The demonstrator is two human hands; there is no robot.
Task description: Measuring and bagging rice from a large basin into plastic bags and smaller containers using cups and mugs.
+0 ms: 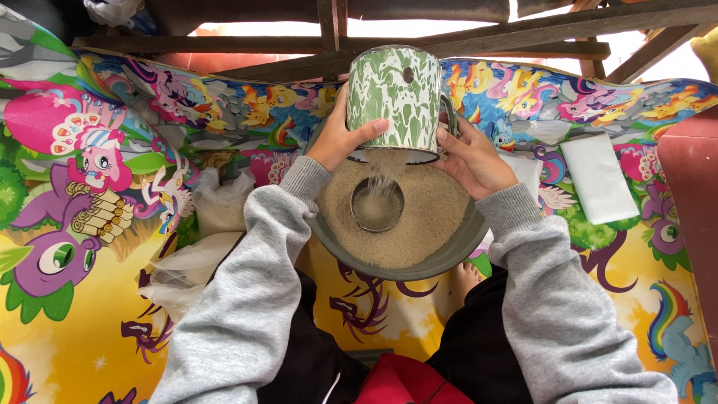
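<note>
Enamelled metal, marbled green and white, makes up the mug (395, 101) held at the upper centre of the frame, tipped so that pale grain (419, 224) streams from its mouth into a wide grey basin (449, 258) just below. The left hand (340, 138) wraps its side with fingers closed around the wall, while the right hand (471, 157) grips at the handle side. The mug looks stiff, smooth and probably slippery, light once emptied, so the handle and rim seem the surest holds. A small round tin (377, 204) sits half sunk in the grain. Crumpled clear plastic bags (217, 206) lie at centre left, and a flat white packet (598, 179) rests at the right on the bright cartoon mat (75, 299).
</note>
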